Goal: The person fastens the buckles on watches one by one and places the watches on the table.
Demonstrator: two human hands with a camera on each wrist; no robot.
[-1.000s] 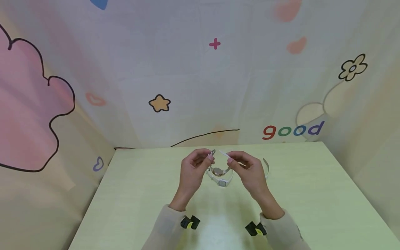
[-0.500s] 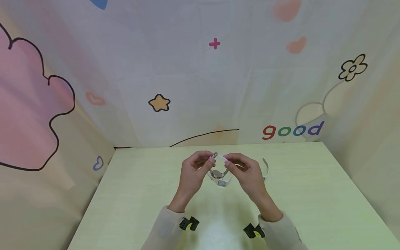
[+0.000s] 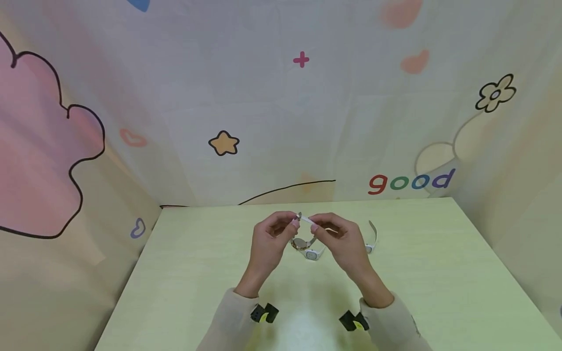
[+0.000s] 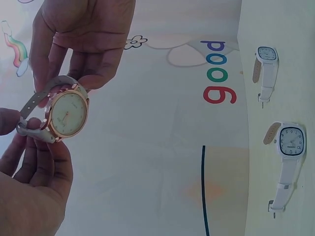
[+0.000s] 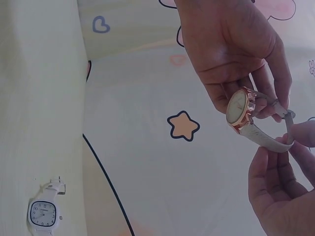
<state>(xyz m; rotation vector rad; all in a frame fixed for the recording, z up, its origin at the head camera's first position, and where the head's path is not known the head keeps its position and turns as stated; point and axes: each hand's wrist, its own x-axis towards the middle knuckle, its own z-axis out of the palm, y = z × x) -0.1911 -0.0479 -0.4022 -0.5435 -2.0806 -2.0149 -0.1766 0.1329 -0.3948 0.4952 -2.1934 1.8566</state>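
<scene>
A round wristwatch (image 4: pixel 69 114) with a rose-gold case and pale strap is held up between both hands over the table. My left hand (image 3: pixel 271 243) pinches the strap at the buckle side. With thumb and fingers, my right hand (image 3: pixel 342 246) pinches the strap's other half (image 3: pixel 308 220), which shows holes in the left wrist view. Its end meets the metal buckle (image 3: pixel 299 215), so the strap forms a loop. In the right wrist view the watch face (image 5: pixel 237 107) turns away from the fingers. Part of the strap is hidden behind the fingertips.
Two white watches with squarish faces lie on the pale table (image 3: pixel 197 282): one (image 4: pixel 291 142) behind the held watch, another (image 4: pixel 267 54) farther right, beyond my right hand. A printed curtain (image 3: pixel 272 97) hangs along the table's back edge.
The strap's free end, apart from the buckle a second ago, has come left to meet it. My right hand has moved slightly left, closer to the left hand.
</scene>
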